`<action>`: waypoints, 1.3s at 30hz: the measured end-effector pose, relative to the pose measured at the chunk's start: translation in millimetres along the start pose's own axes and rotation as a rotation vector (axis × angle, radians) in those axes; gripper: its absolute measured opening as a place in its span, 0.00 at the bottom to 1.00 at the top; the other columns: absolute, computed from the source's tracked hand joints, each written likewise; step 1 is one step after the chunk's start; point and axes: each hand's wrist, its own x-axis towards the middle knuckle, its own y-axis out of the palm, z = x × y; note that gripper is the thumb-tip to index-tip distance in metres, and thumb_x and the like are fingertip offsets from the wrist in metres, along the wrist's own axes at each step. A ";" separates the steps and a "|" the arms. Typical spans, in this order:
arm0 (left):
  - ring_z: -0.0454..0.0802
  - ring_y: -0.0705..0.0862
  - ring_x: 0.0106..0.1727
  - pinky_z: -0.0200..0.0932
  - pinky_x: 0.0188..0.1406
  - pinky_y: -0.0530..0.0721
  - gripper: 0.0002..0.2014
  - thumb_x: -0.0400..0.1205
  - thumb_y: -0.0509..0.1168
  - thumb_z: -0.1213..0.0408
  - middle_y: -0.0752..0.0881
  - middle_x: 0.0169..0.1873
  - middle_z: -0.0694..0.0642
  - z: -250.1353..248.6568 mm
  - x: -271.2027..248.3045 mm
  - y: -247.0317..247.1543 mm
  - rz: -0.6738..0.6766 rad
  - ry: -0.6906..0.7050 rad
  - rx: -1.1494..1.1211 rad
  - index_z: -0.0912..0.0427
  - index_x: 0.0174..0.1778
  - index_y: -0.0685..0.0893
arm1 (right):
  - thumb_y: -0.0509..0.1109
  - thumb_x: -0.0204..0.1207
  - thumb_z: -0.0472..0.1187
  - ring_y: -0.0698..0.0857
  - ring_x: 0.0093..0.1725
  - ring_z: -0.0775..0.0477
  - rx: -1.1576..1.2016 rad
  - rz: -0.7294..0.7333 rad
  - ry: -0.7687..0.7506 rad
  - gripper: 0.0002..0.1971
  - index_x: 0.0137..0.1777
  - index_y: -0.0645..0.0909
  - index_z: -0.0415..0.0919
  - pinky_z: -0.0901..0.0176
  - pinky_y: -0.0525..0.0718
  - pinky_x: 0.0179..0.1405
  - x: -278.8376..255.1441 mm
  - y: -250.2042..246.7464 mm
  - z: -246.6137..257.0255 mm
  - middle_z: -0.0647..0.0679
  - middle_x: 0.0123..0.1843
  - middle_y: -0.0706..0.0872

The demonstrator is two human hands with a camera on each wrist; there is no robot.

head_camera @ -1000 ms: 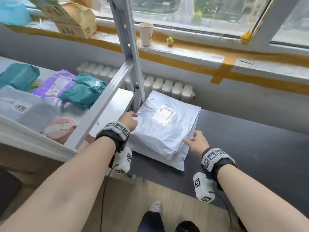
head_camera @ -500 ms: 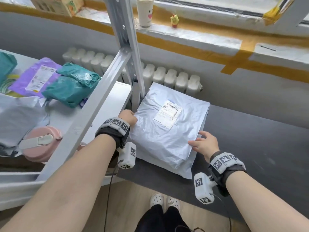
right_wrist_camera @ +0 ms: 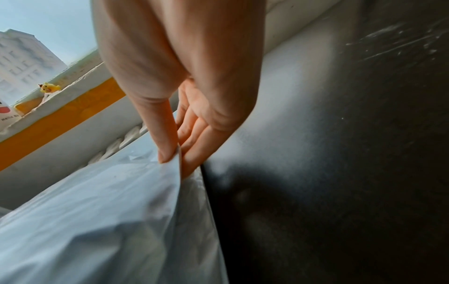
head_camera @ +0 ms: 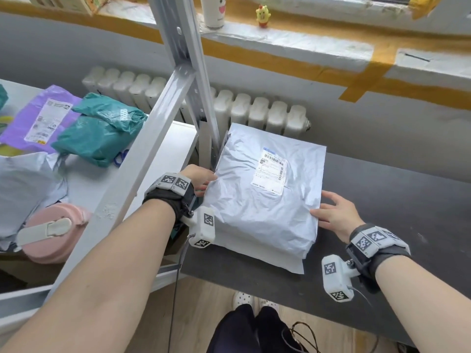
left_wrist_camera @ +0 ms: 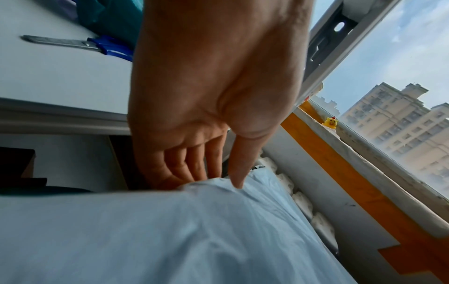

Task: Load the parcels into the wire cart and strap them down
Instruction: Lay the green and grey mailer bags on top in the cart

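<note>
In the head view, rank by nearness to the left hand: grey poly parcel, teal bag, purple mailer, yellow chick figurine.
From the left hand:
1. Grey poly parcel, gripped at its left edge.
2. Teal bag, on the shelf, left.
3. Purple mailer, beyond the teal bag.
4. Yellow chick figurine, on the windowsill.

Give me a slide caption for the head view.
Both hands, left hand and right hand, grip a grey parcel.

You have two hands in view, the left hand (head_camera: pixel 197 178) and the right hand (head_camera: pixel 337 215). I count four parcels: one grey parcel (head_camera: pixel 265 200), one teal parcel (head_camera: pixel 99 133), one purple parcel (head_camera: pixel 35 118), one pale grey parcel (head_camera: pixel 23 189). There is also one cup (head_camera: pixel 213 11) and one yellow figurine (head_camera: pixel 263 15).
</note>
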 end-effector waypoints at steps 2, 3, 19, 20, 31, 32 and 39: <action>0.46 0.77 0.21 0.39 0.29 0.76 0.06 0.79 0.66 0.74 0.83 0.37 0.58 0.1 -0.4 0.1 0.024 0.022 0.000 0.62 0.49 0.83 | 0.70 0.71 0.20 0.87 0.43 0.46 -0.002 0.002 -0.001 0.30 0.73 0.71 0.37 0.62 0.86 0.31 -0.9 -2.4 1.4 0.36 0.50 0.88; 0.44 0.80 0.21 0.39 0.30 0.79 0.09 0.79 0.67 0.74 0.85 0.40 0.59 -0.7 -2.2 0.2 0.053 0.027 -0.004 0.61 0.53 0.83 | 0.71 0.71 0.20 0.88 0.43 0.46 -0.001 0.000 -0.005 0.31 0.73 0.71 0.38 0.62 0.86 0.31 -2.6 -4.1 2.3 0.36 0.50 0.88; 0.46 0.87 0.37 0.37 0.33 0.88 0.15 0.77 0.67 0.80 0.87 0.43 0.56 -9.1 -104.6 100.3 0.329 0.267 0.138 0.56 0.53 0.82 | 0.70 0.69 0.18 0.88 0.47 0.42 0.075 -0.237 -0.178 0.30 0.68 0.77 0.41 0.50 0.88 0.48 -126.3 -127.3 -16.2 0.35 0.51 0.88; 0.47 0.86 0.38 0.37 0.33 0.88 0.14 0.76 0.67 0.81 0.86 0.42 0.56 -6.9 -115.5 116.5 0.345 0.292 0.155 0.57 0.50 0.82 | 0.69 0.69 0.17 0.88 0.46 0.42 0.085 -0.265 -0.192 0.30 0.68 0.77 0.41 0.50 0.88 0.48 -139.5 -143.3 -22.9 0.36 0.50 0.88; 0.48 0.83 0.40 0.37 0.29 0.88 0.14 0.76 0.65 0.85 0.85 0.38 0.55 55.0 -235.2 328.8 0.455 0.440 0.270 0.60 0.37 0.77 | 0.69 0.68 0.16 0.86 0.52 0.37 0.111 -0.445 -0.224 0.27 0.65 0.77 0.36 0.36 0.84 0.59 -277.2 -335.4 -142.0 0.37 0.49 0.88; 0.48 0.83 0.40 0.37 0.29 0.88 0.14 0.76 0.65 0.84 0.85 0.38 0.55 62.3 -245.0 346.8 0.460 0.442 0.272 0.60 0.37 0.77 | 0.69 0.68 0.16 0.86 0.53 0.36 0.117 -0.450 -0.222 0.26 0.64 0.78 0.36 0.36 0.83 0.59 -286.7 -352.5 -153.4 0.37 0.49 0.88; 0.50 0.83 0.37 0.38 0.29 0.88 0.14 0.74 0.66 0.85 0.85 0.33 0.54 93.9 -293.7 451.6 0.495 0.426 0.341 0.60 0.36 0.77 | 0.69 0.69 0.17 0.85 0.40 0.46 0.195 -0.479 -0.192 0.30 0.71 0.73 0.34 0.62 0.87 0.29 -325.3 -457.6 -203.8 0.39 0.44 0.86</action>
